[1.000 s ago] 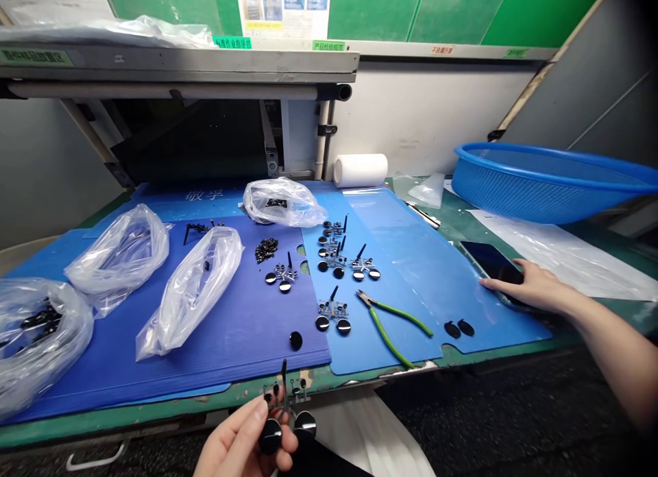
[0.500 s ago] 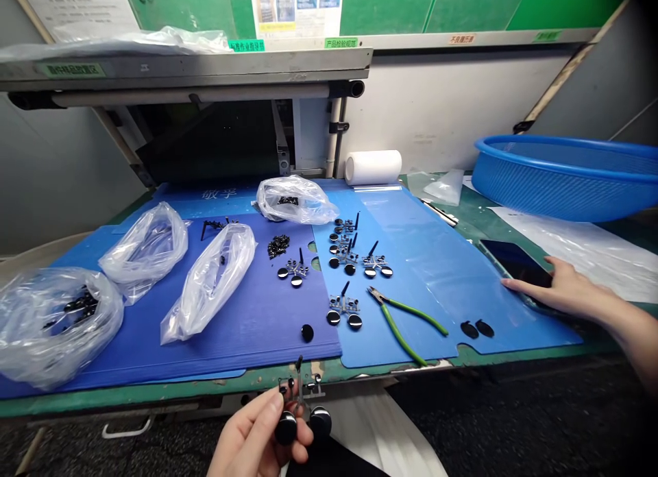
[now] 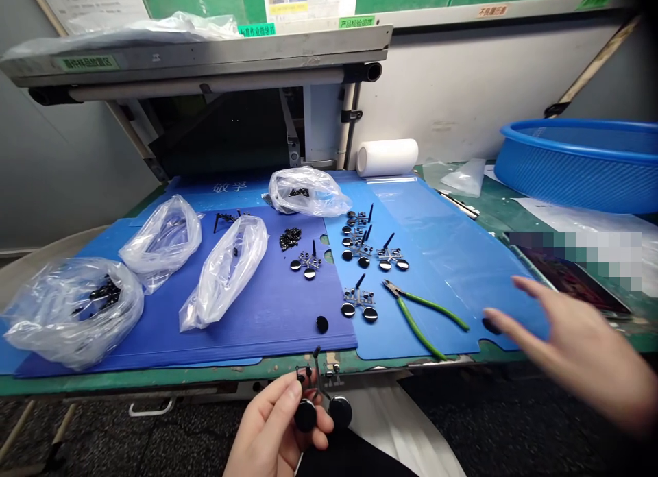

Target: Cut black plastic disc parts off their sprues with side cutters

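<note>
My left hand (image 3: 277,422) pinches a black plastic sprue (image 3: 317,381) with two round glossy discs and small parts, held in front of the table edge. My right hand (image 3: 570,347) is over the right side of the mat, thumb and fingers apart, with nothing visible in it. Just by its thumb lies a black disc piece (image 3: 491,325), partly hidden. Green-handled side cutters (image 3: 411,319) lie open on the blue mat (image 3: 436,258). Behind them are several more sprues (image 3: 358,299). A loose black disc (image 3: 321,324) sits near the front edge.
Clear plastic bags (image 3: 226,271), some with black parts, stand on the left. A heap of small black pieces (image 3: 290,238) lies mid-mat. A white roll (image 3: 388,157) is at the back. On the right are a blue basket (image 3: 576,168) and a phone (image 3: 576,275).
My right hand has left the phone, whose screen is now lit, and moved nearer the black disc pieces. The left hand still holds its sprue. The view has shifted slightly.
</note>
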A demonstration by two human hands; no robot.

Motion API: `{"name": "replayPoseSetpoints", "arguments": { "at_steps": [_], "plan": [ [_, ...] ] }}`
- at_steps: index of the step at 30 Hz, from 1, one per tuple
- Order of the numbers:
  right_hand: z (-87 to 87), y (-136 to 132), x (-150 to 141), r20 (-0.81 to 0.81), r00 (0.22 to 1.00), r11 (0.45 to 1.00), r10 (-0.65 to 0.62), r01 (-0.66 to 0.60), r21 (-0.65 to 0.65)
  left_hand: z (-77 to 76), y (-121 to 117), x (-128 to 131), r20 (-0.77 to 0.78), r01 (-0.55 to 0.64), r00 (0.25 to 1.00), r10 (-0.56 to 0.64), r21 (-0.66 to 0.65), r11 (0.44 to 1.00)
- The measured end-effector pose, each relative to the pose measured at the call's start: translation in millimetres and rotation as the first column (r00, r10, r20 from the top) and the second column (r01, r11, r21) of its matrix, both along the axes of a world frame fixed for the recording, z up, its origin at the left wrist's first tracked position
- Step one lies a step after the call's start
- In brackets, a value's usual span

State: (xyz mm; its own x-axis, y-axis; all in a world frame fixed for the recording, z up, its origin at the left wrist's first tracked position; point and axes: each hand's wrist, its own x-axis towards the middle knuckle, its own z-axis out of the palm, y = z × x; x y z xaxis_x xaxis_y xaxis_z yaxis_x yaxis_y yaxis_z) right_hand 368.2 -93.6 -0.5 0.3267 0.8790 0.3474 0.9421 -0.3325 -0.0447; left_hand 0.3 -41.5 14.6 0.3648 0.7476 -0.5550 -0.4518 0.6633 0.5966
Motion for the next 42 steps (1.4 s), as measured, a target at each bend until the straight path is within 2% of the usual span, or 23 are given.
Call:
{"name": "replayPoseSetpoints", "arguments": {
  "at_steps": [3,6,10,16,18,20,22,23,25,28,30,33,36,39,42],
  "plan": [
    [-1.7,9,-61,-0.007,0.983,0.977,0.184,-0.184,-0.106,2.0,-2,-1,0.012,0.020,1.000,-0.020,-0.022,1.000],
    [-9.5,16,-89,0.055,0.969,0.955,0.242,-0.228,-0.192,3.1,-4,-5,0.031,0.026,0.999,-0.025,-0.029,0.999],
    [-15.0,21,-93,0.148,0.966,0.960,0.214,-0.181,-0.212,3.3,-6,-12,0.082,0.011,0.997,-0.008,-0.032,0.999],
    [-7.8,23,-94,0.126,0.970,0.961,0.208,-0.179,-0.212,6.6,-4,-12,0.091,-0.001,0.996,0.006,-0.057,0.998],
    [-1.4,20,-98,0.054,0.972,0.963,0.228,-0.216,-0.162,6.4,-3,-12,0.102,0.017,0.995,-0.011,-0.055,0.998],
    [7.8,14,-110,-0.126,0.954,0.957,0.274,-0.283,-0.064,4.9,-3,-12,0.101,0.037,0.994,-0.032,-0.048,0.998],
    [18.0,6,-129,-0.421,0.851,0.942,0.314,-0.333,0.029,3.2,-3,-12,0.091,0.048,0.995,-0.043,-0.045,0.998],
    [22.5,2,-141,-0.586,0.752,0.937,0.302,-0.347,0.038,2.7,-4,-13,0.085,0.050,0.995,-0.046,-0.048,0.998],
    [29.0,-4,-166,-0.840,0.492,0.912,0.228,-0.410,0.007,2.8,-5,-13,0.072,0.047,0.996,-0.043,-0.059,0.997],
    [31.3,-6,-197,-0.994,0.087,0.893,0.073,-0.449,0.026,5.3,-7,-13,0.048,0.076,0.996,-0.073,-0.067,0.995],
    [30.3,-5,-208,-0.993,-0.107,0.894,-0.041,-0.447,0.011,7.4,-8,-13,0.045,0.096,0.995,-0.093,-0.061,0.994],
    [28.7,-4,-213,-0.953,-0.256,0.902,-0.163,-0.431,-0.039,9.1,-9,-12,0.066,0.093,0.994,-0.089,-0.064,0.994],
    [26.7,-6,-212,-0.918,-0.354,0.913,-0.178,-0.407,-0.020,9.1,-9,-11,0.081,0.097,0.992,-0.092,-0.061,0.993],
    [24.1,-8,-212,-0.902,-0.411,0.922,-0.134,-0.385,0.038,8.0,-10,-11,0.096,0.123,0.988,-0.118,-0.043,0.992],
    [23.3,-8,-212,-0.895,-0.429,0.925,-0.120,-0.376,0.056,6.1,-11,-11,0.089,0.123,0.989,-0.119,-0.044,0.991]
  ]
}}
